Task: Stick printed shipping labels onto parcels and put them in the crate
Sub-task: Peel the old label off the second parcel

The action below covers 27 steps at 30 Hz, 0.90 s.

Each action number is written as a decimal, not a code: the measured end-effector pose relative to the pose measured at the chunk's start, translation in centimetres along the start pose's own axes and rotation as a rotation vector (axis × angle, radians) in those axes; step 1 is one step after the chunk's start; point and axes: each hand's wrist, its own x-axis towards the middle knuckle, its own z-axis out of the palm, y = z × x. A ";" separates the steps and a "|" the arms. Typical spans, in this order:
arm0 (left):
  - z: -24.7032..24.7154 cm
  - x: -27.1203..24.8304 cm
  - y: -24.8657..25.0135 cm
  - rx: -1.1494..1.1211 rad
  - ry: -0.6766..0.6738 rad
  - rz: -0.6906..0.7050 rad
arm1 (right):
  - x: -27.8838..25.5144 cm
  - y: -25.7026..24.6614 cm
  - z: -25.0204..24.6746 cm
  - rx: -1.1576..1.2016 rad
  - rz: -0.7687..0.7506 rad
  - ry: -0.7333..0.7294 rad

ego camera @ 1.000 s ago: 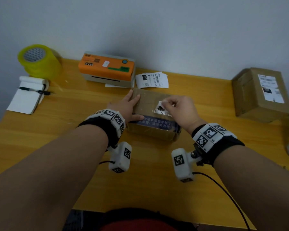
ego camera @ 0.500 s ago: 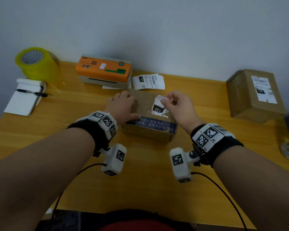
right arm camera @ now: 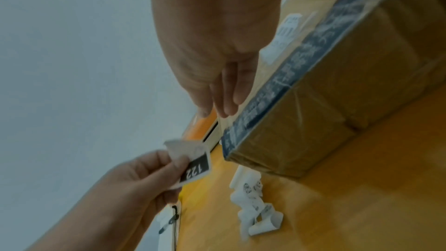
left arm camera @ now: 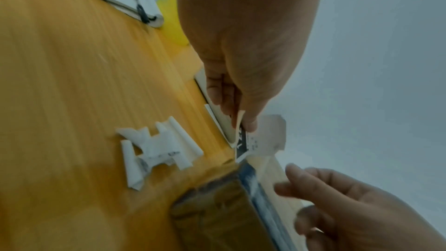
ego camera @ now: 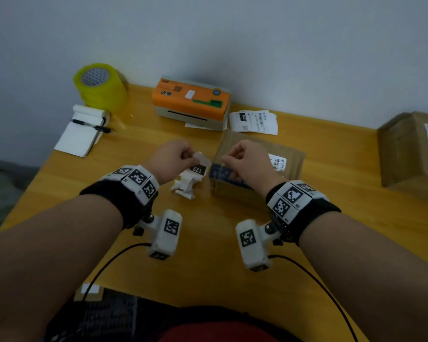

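A brown parcel (ego camera: 257, 166) is placed on the bench (ego camera: 208, 280) towards its back edge, in front of the orange printer (ego camera: 192, 101). The right hand (ego camera: 247, 161) is held over the parcel's left end with fingers curled — nothing is seen in them. Just left of the parcel, a label piece (ego camera: 199, 166) marked 122 is pinched by the left hand (ego camera: 173, 159) above the crumpled paper (ego camera: 185, 186).

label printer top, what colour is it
Orange, over a pale cream base: the label printer shows best in the head view, at the back of the table.

table (ego camera: 114, 174): yellow wood-grain | parcel (ego camera: 255, 154): brown, blue tape band | printer (ego camera: 190, 97): orange top
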 end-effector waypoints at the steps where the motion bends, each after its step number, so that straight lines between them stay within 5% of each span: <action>1: -0.2 -0.2 -0.7 0.019 0.022 -0.034 | 0.3 0.1 0.3 -0.066 -0.013 0.008; 12: 4.5 2.1 -4.8 0.189 -0.068 -0.282 | 1.0 1.8 1.1 -0.363 -0.040 0.033; 20: 6.3 4.1 -5.6 0.240 -0.016 -0.396 | 1.0 2.3 0.6 -0.315 -0.089 0.077; 27: 5.0 3.9 -4.2 0.283 0.095 -0.185 | 1.5 3.6 -3.3 -0.437 -0.099 0.205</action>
